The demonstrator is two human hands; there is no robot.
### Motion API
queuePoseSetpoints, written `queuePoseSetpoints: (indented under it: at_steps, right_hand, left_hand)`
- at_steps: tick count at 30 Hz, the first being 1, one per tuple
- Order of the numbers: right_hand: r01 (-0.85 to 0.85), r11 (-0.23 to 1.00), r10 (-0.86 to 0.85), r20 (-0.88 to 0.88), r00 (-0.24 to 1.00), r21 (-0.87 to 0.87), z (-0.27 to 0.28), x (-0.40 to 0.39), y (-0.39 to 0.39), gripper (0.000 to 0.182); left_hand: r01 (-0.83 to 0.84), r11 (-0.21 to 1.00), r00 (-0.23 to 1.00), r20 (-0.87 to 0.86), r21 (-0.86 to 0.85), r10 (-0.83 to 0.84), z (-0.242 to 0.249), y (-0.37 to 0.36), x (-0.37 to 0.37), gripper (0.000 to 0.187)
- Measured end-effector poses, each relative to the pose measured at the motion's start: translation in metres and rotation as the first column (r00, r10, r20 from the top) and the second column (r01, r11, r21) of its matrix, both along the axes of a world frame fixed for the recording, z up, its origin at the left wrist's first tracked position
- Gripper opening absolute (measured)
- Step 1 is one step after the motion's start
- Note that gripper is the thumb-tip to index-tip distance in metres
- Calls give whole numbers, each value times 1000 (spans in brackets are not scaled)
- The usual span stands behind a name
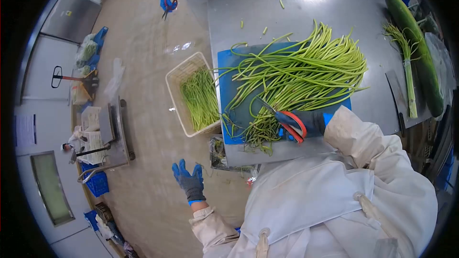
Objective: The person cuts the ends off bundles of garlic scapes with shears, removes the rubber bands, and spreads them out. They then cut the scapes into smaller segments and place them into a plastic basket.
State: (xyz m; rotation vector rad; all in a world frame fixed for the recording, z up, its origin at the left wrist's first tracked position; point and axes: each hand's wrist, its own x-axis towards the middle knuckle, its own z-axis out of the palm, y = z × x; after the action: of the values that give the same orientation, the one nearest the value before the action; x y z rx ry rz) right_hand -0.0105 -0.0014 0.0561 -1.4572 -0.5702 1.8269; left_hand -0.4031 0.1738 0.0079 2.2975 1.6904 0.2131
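My right hand [311,122], in a dark glove with blue fingertips, holds scissors [297,133] with red and black handles. Their blades point toward a large heap of long green stalks, apparently garlic scapes [306,69], on a blue cutting board [342,102]. Short trimmed ends [260,133] lie beside the blades at the board's near corner. My left hand [190,180], gloved in blue and grey, is held out over the floor with fingers spread and nothing in it. A cream crate [173,96] of similar thin stalks stands beyond it, against the table.
On the metal table [377,28] lie a winter melon [415,50], a bundle of stalks [409,79] and a long knife [395,99]. Across the table's corner, a co-worker's blue-gloved hand [166,0] holds scissors. A trolley [117,136] stands left; a dark bag [221,155] sits below the board.
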Motion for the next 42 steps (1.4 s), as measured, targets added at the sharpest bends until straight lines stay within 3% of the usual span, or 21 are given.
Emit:
queuePoseSetpoints:
  at_steps: [2, 3, 7, 9, 12, 13, 15, 19, 24, 28, 30, 31, 33, 35, 36, 37, 39, 42]
  right_hand:
    - [65, 992, -72, 61, 996, 105, 19, 0, 9, 51]
    - [126, 992, -126, -106, 986, -7, -19, 0, 15, 51]
    - [111, 980, -145, -212, 967, -165, -27, -4, 36, 53]
    - [151, 976, -175, -149, 973, -159, -22, -11, 41, 53]
    - [236, 966, -247, -104, 963, -105, -37, -22, 42, 58]
    - [223, 973, -226, -42, 973, -58, -41, -23, 42, 59]
    - [166, 986, -166, 91, 982, -3, -37, -22, 42, 62]
    - [161, 986, -164, 176, 971, 32, -52, -25, 44, 63]
    - [161, 983, -148, 130, 980, -93, -31, -22, 49, 63]
    - [187, 982, -186, 100, 977, -1, -53, -19, 44, 61]
    - [125, 976, -180, 331, 926, 181, -40, -20, 39, 58]
    - [60, 857, -353, 498, 792, 512, -54, -25, 34, 55]
    - [57, 896, -277, 453, 847, 440, -52, -20, 29, 55]
    - [50, 929, -204, 395, 896, 366, -43, -19, 28, 55]
    - [49, 967, -110, 240, 965, 249, -34, -19, 27, 54]
    - [24, 991, -33, 66, 997, 132, -24, -18, 26, 54]
    - [8, 997, -9, 18, 1000, 71, 2, -19, 28, 54]
    - [-34, 999, 34, 8, 999, 5, 9, -24, 37, 54]
  left_hand:
    - [140, 957, 930, 298, 256, -216, 16, 1, 43, 45]
    - [215, 929, 889, 333, 302, -314, 20, 5, 68, 46]
    - [480, 813, 711, 397, 329, -580, 35, 1, 177, 45]
    - [557, 791, 710, 350, 253, -611, 26, 8, 214, 44]
    - [552, 821, 793, 212, 146, -571, 9, 15, 248, 42]
    - [554, 819, 791, 211, 149, -574, 4, 15, 251, 42]
    - [525, 819, 835, 44, 230, -548, 1, 16, 260, 40]
    - [521, 829, 839, 59, 204, -541, -4, 21, 263, 34]
    - [511, 817, 834, 74, 265, -546, -8, 22, 262, 27]
    - [504, 810, 833, 79, 301, -548, -7, 21, 260, 27]
    - [484, 849, 828, 201, 213, -523, -7, 24, 256, 25]
    - [482, 850, 830, 202, 212, -521, -10, 27, 253, 25]
    - [308, 946, 799, 567, -98, -201, -21, 35, 239, 24]
    - [258, 954, 750, 654, -153, -98, -22, 41, 215, 28]
    - [217, 953, 686, 728, -211, 5, -21, 44, 201, 32]
    - [218, 953, 687, 727, -209, 3, -24, 47, 184, 32]
    - [199, 944, 934, 241, 265, -264, -26, 49, 159, 46]
    - [283, 890, 873, 289, 357, -393, 0, 33, 179, 53]
